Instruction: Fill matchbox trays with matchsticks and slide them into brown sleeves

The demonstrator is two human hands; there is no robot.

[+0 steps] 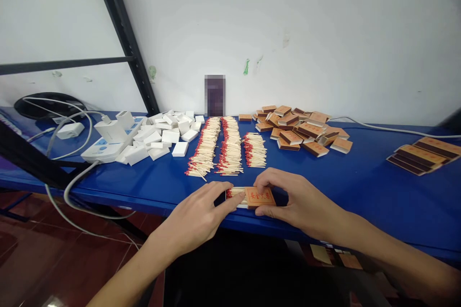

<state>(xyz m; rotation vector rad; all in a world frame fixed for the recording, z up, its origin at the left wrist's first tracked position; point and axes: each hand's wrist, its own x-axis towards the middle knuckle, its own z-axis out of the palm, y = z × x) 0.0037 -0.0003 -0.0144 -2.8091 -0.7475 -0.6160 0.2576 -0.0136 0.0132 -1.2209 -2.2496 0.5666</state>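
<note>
A matchbox lies at the front edge of the blue shelf, partly slid apart. Its orange-brown sleeve point(260, 197) with red printed characters covers the right part. Out of its left end sticks the white inner tray point(242, 206), filled with red-headed matches point(236, 193). My left hand point(206, 211) is closed round the tray's left end, with the thumb lying over the matches. My right hand point(300, 201) pinches the sleeve at its right end between thumb and fingers. Just behind the box lie rows of loose matches point(230, 148), heads to the left.
White inner trays point(169, 129) are heaped at the left, beside a power strip point(108, 141) with cables. Matchbox sleeves point(298, 127) pile up at the back right. Several matchboxes point(425, 153) lie in a row at far right. A black rack post point(126, 33) rises at the left.
</note>
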